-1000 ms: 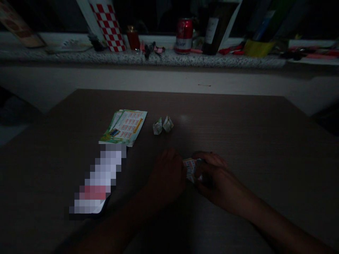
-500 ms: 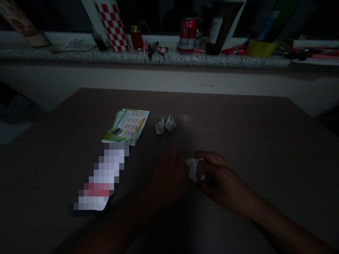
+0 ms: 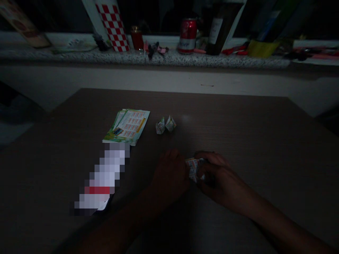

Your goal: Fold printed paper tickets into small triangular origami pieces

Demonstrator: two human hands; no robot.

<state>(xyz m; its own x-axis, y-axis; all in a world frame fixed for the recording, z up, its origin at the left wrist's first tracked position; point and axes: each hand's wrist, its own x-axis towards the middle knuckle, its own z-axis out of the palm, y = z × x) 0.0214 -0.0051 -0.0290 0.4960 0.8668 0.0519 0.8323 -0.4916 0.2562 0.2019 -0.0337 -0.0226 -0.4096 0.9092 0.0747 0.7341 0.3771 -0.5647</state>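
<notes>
Low over the middle of the table, a small folded piece of printed paper [image 3: 193,168] sits between my two hands. My left hand [image 3: 171,174] is closed at its left edge, with the fingertips hidden behind the back of the hand. From the other side, my right hand [image 3: 221,178] grips it, thumb and fingers curled round its right end. Beyond the hands stand two little folded paper shapes, a left one [image 3: 160,126] and a right one [image 3: 171,123], close together. To their left lies a stack of printed calendar sheets [image 3: 129,125], green at the edges.
A phone [image 3: 106,176] with a blurred-out screen lies on the wooden table [image 3: 238,120], just below the sheets. Along the stone windowsill [image 3: 164,61] stand a red can [image 3: 188,37], a red-and-white checked tube [image 3: 112,26], a dark bottle [image 3: 218,30] and a yellow holder [image 3: 262,48].
</notes>
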